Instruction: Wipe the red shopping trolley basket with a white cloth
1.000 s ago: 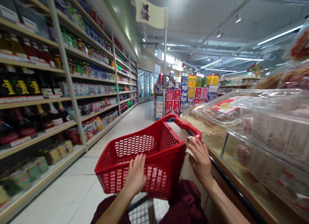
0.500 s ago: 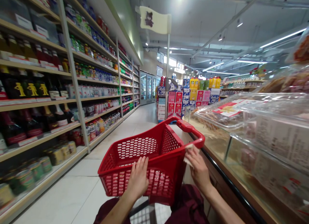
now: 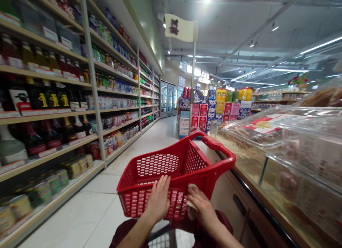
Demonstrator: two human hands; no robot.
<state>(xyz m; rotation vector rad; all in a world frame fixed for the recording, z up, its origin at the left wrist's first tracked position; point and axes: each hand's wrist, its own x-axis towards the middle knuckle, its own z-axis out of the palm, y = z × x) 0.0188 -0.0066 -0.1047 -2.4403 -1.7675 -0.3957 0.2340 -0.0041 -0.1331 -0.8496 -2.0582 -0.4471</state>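
Note:
A red plastic shopping cart with perforated sides stands directly in front of me, its handle toward the right. My left hand lies flat against the near side, fingers stretched out up to the top rim. Lower on that same side, near the handle end, my right hand presses a pale crumpled cloth against the red plastic. Its fingers are bent over the cloth and cover part of it. The cart's basket shows no goods where I can see into it.
Shelves of bottles and cans line the left. On the right, a display counter holds clear plastic food packs. Stacked drink cartons and a pole with a bear flag stand ahead. Tiled floor runs between.
My right hand has moved with the cloth from just below the cart's handle down and left onto the basket's side. The left hand keeps its place on the cart; the view has shifted slightly.

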